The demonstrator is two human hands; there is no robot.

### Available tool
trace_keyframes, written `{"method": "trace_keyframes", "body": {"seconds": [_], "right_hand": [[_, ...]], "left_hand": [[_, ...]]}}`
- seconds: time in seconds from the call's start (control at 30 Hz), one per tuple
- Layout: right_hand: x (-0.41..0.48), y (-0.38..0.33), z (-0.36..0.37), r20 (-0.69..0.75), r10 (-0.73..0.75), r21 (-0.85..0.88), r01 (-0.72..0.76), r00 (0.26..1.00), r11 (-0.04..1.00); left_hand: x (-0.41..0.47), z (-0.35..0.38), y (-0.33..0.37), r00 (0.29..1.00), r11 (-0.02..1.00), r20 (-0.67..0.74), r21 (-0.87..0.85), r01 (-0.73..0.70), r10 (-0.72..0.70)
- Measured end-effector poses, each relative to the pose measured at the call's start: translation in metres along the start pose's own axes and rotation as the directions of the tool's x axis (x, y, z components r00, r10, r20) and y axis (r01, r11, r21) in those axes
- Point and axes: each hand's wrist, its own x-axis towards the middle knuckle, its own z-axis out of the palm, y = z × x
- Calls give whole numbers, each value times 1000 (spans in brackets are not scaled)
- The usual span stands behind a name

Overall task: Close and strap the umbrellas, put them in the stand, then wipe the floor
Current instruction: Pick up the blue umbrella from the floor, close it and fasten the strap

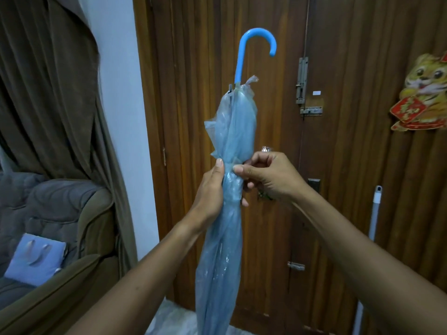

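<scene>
At the far left hangs a brown curtain (48, 93), and below it stands a grey-brown armchair (92, 213). A pale blue paper bag (33, 259) with ribbon handles lies on its seat. No print shows on the bag, and what it holds cannot be seen. A strip of white wall (121, 93) separates the curtain from a wooden door (193, 68).

In front of the door, at the middle of the view, the umbrella (229, 141) is held upright and closed. Its blue hooked handle (244, 52) is at the top and its lower end runs out of the bottom edge. The see-through blue cover is bunched tight at the waist.

The left hand (208, 192) reaches up from below and grips that waist from the left, with the thumb lying up along the folds and the fingers curled round behind. The right hand (268, 177) comes in from the right with its fingers curled, thumb and forefinger pinching the gathered folds. Whether a strap lies between them cannot be told.

Metal bolts (302, 81) sit on the door to the right. Further right hangs a tiger decoration (425, 93) with a red plaque; its gold characters are too blurred to read. A white pole (376, 209) leans below it. A patch of pale floor (174, 315) shows at the bottom.
</scene>
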Motion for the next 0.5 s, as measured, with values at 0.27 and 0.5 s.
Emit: {"method": "trace_keyframes", "body": {"seconds": [0.27,0.5], "right_hand": [[-10,-22,15,-20,-6,-76,4,1000,997],[-18,-28,16,-12,61,-55,-61,998,997]], "left_hand": [[1,-11,10,998,986,54,-167,-28,38],[4,-12,10,993,960,111,-278,-13,46]]}}
